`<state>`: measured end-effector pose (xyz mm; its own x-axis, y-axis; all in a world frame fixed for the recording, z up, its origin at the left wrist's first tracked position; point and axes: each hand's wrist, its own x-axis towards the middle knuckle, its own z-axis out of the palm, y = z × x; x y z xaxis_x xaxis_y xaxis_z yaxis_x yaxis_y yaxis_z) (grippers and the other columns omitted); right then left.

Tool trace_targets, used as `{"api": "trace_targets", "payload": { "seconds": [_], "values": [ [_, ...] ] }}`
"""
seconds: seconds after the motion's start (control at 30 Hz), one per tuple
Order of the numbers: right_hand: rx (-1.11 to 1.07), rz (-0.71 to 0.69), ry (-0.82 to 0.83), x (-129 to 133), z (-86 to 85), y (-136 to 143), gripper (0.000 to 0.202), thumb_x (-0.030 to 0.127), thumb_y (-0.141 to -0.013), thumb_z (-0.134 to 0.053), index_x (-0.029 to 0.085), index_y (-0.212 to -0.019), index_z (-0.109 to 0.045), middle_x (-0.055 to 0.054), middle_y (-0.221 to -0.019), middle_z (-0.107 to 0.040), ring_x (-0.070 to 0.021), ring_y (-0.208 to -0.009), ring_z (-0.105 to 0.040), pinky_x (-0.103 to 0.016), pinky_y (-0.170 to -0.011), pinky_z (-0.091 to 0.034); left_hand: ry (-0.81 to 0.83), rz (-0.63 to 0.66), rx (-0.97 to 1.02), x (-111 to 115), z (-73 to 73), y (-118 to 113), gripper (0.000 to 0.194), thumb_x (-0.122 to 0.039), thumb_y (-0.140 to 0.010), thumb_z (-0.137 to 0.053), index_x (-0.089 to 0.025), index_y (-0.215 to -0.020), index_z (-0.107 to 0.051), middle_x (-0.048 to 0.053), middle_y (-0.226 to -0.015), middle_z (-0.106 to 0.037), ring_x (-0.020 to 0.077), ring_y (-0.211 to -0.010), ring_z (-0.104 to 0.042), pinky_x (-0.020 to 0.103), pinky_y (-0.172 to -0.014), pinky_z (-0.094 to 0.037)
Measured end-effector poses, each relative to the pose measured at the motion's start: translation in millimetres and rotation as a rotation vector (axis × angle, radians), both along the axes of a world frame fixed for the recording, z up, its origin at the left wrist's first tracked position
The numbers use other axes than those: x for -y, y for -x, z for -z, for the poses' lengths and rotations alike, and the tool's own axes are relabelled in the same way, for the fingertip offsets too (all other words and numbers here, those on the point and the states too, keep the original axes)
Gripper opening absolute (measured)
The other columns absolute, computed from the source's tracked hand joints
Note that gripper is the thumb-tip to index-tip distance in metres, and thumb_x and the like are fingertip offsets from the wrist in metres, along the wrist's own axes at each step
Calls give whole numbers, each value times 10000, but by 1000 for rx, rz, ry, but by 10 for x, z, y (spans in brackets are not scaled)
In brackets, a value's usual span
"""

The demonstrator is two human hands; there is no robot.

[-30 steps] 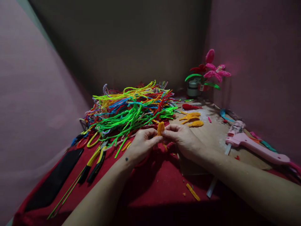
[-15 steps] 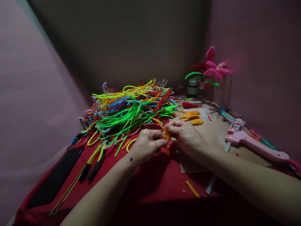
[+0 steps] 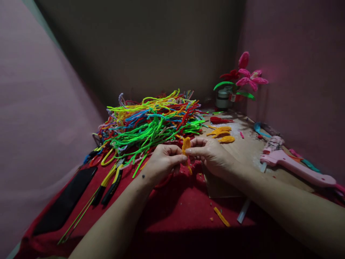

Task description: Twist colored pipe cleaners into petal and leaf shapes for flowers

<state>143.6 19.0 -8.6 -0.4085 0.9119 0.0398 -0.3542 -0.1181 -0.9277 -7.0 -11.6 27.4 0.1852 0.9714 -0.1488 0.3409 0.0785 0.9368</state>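
An orange fuzzy petal (image 3: 185,144) stands upright between my two hands, its thin stem end hanging below the fingers. My left hand (image 3: 167,159) pinches its lower part from the left. From the right, my right hand (image 3: 208,153) has thumb and fingers closed on the same petal. Several similar orange petals (image 3: 221,132) lie on the brown board (image 3: 244,153) just beyond my right hand. Behind my left hand rises a tangled heap of coloured fuzzy stems (image 3: 151,126).
Yellow-black pliers (image 3: 111,182) and a black flat case (image 3: 66,201) lie at the left on the red cloth (image 3: 172,216). A pink glue gun (image 3: 296,166) rests at the right. Pink flowers (image 3: 252,79) stand at the back right. A short orange piece (image 3: 221,216) lies in front.
The orange petal now stands more upright and shows more above my fingers. My left hand has shifted slightly left. The whole view has moved a little.
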Motion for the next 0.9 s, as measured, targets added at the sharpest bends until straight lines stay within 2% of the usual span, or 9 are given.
{"api": "trace_targets", "payload": {
  "seconds": [0.2, 0.4, 0.67, 0.73, 0.9],
  "values": [
    [-5, 119, -15, 63, -46, 56, 181, 154, -570, -665, 156, -675, -516, 41, -599, -539, -80, -498, -500, -232, -506, -401, -43, -53, -3, 8, 12, -37, 137, -218, -698, -610, -124, -600, -597, -46, -387, -491, 27, -308, -347, 157, -338, -229],
    [20, 113, -54, 58, 2, 71, 114, 90, -595, -565, 151, -678, -518, 32, -588, -531, -79, -502, -494, -222, -501, -381, -197, -87, -51, 19, 100, -86, 135, -221, -715, -603, -125, -619, -604, -39, -455, -520, 45, -385, -428, 155, -392, -329],
    [127, 76, -49, 71, -59, 43, 85, 90, -578, -535, 143, -642, -516, 29, -547, -503, -73, -463, -434, -218, -454, -325, -366, -109, -163, 50, 190, -107, 161, -241, -756, -562, -140, -632, -583, -41, -441, -513, 60, -379, -429, 166, -397, -335],
    [154, 61, -51, 68, -77, 33, 83, 83, -565, -530, 141, -622, -513, 31, -531, -489, -70, -456, -422, -218, -450, -319, -453, -89, -221, 46, 221, -88, 163, -247, -766, -555, -146, -641, -581, -44, -438, -503, 64, -387, -429, 170, -411, -337],
    [280, 58, -68, 51, -74, 24, 88, 90, -559, -526, 139, -632, -533, 17, -526, -505, -76, -448, -424, -226, -444, -317, -801, -5, -476, 10, 329, -33, 129, -198, -788, -526, -155, -683, -587, -30, -487, -522, 75, -454, -450, 182, -480, -349]
  ]
}}
